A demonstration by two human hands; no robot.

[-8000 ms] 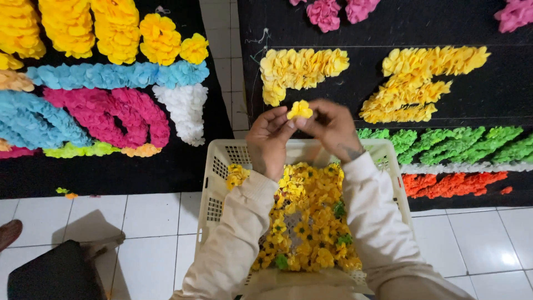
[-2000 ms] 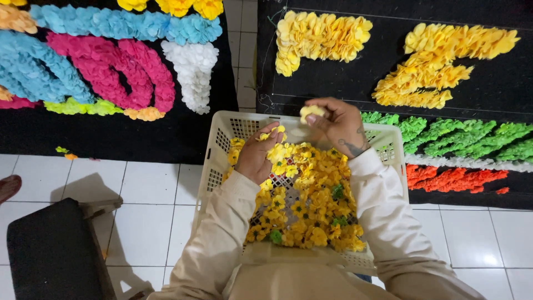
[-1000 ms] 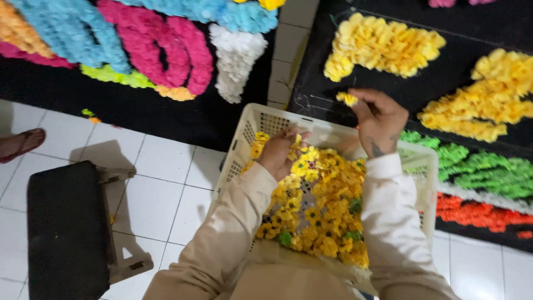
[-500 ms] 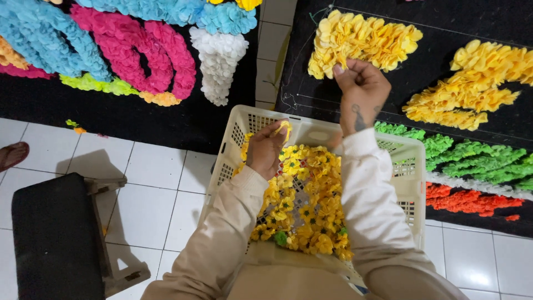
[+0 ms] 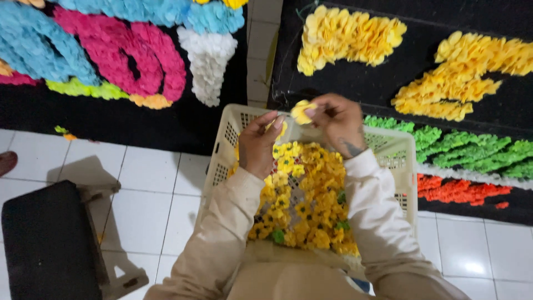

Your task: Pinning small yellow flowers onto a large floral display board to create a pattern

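A cream plastic basket (image 5: pixel 397 158) rests on my lap, heaped with small yellow paper flowers (image 5: pixel 302 197). My right hand (image 5: pixel 336 123) is raised over the basket's far rim and pinches one yellow flower (image 5: pixel 301 111) between its fingertips. My left hand (image 5: pixel 260 143) is beside it, fingers curled around another yellow flower (image 5: pixel 280 130) just above the pile. Both arms wear beige sleeves.
Black boards lie on the white tile floor ahead. The right board (image 5: pixel 377 78) carries yellow, green and red flower shapes. The left board (image 5: pixel 139 122) carries blue, pink, white and lime shapes. A dark stool (image 5: pixel 50 244) stands at my lower left.
My right hand has come back from the yellow patch on the board to the basket's far rim. My left hand has lifted from the pile with a flower. The view shifted slightly.
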